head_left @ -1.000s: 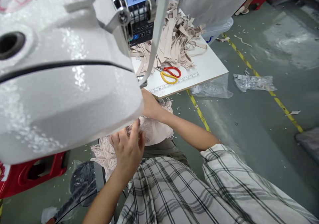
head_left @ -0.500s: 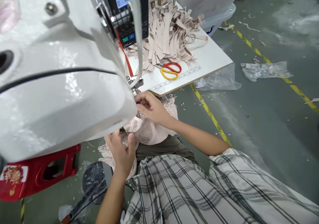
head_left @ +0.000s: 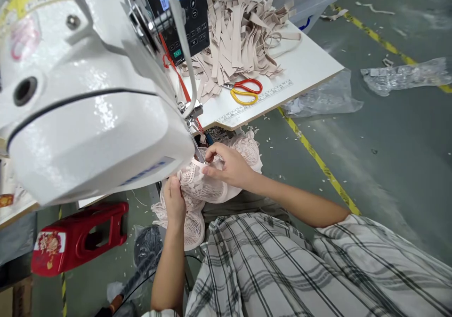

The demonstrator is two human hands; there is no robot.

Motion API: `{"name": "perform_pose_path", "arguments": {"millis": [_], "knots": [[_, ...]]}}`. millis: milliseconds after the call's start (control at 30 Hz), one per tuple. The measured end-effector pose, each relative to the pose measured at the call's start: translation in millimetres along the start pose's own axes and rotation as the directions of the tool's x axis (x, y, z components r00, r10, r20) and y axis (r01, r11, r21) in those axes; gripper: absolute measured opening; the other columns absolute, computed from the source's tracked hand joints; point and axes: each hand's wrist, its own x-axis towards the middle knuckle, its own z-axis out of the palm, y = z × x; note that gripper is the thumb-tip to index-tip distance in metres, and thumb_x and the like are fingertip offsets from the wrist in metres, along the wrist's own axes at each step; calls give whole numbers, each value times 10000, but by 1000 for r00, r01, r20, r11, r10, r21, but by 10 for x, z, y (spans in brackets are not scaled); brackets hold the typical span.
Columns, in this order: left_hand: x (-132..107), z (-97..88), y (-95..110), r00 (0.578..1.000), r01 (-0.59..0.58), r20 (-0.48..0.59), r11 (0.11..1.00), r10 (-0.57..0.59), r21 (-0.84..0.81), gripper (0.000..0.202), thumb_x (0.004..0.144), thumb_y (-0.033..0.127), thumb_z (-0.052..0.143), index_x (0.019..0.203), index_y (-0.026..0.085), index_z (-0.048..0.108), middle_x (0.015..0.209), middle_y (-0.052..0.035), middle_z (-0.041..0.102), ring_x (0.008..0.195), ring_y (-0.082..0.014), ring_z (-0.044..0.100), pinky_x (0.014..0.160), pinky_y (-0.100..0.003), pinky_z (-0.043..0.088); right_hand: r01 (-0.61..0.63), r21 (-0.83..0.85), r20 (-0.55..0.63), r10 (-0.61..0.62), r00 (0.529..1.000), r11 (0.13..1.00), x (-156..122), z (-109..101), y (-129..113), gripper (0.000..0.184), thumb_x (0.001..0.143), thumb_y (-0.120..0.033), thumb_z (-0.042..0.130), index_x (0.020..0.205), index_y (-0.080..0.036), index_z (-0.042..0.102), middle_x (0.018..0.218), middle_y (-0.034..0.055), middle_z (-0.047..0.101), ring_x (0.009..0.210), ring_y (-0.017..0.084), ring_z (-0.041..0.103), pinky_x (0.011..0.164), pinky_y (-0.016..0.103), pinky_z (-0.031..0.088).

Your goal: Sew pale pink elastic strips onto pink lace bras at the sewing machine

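A pale pink lace bra (head_left: 212, 190) lies beneath the white head of a sewing machine (head_left: 106, 133) and hangs down over the lap. My left hand (head_left: 174, 202) pinches its edge between thumb and fingers, at the near side of the machine head. On the other side, my right hand (head_left: 233, 166) is closed with thumb and fingertips at the bra's upper edge, beside a thin metal part of the machine. The needle area is mostly hidden under the head.
Beige fabric strips (head_left: 240, 39) are heaped on the white table (head_left: 314, 67). Scissors with red and yellow handles (head_left: 247, 92) lie by a printed ruler. A control panel (head_left: 187, 20) stands behind the machine. A red stool (head_left: 81, 237) and plastic bags (head_left: 321, 96) are on the floor.
My left hand has gone from spread fingers to a pinch on the bra's edge. My right hand has moved back from the needle area toward the body. The view has shifted slightly.
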Motion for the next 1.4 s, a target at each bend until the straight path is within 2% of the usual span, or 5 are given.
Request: {"name": "perform_pose_path", "arguments": {"millis": [333, 833, 1033, 1233, 1400], "knots": [[-64, 8, 161, 997, -22, -78, 996, 15, -82, 367, 934, 431, 451, 797, 185, 686, 761, -24, 649, 725, -172, 556, 679, -266, 456, -26, 42, 8, 26, 1000, 999, 24, -3, -29, 402, 840, -574, 660, 934, -201, 544, 914, 21, 613, 834, 155, 577, 754, 277, 437], [-77, -64, 116, 993, -43, -107, 999, 40, -26, 351, 965, 384, 431, 887, 166, 695, 814, -26, 643, 761, -161, 557, 736, -274, 452, -126, 17, 4, 126, 992, 992, 53, 51, -129, 388, 842, -501, 651, 1056, -206, 521, 949, 7, 615, 810, 145, 563, 696, 263, 402], [-288, -33, 155, 996, -42, 77, 999, 43, -14, 380, 967, 416, 423, 822, 188, 690, 802, -36, 634, 760, -173, 544, 728, -287, 446, -259, 212, 138, 234, 962, 942, -97, -131, -116, 391, 844, -460, 664, 1120, -186, 630, 995, 33, 676, 859, 165, 617, 752, 287, 460], [-384, 129, 300, 942, 102, 333, 975, -32, -197, 427, 938, 529, 465, 890, 186, 716, 902, -79, 684, 838, -199, 596, 800, -326, 481, -332, 331, 240, 261, 935, 883, -442, -410, -159, 366, 850, -497, 671, 1036, -193, 755, 1020, 38, 739, 923, 194, 664, 833, 299, 486], [-391, 367, 576, 925, 244, 370, 881, -87, -404, 478, 888, 627, 504, 808, 181, 658, 778, -49, 628, 746, -171, 578, 728, -302, 487, -375, 373, 316, 264, 911, 849, -671, -464, -262, 344, 841, -484, 687, 1007, -197, 776, 985, 27, 758, 932, 214, 688, 853, 315, 512]]}}
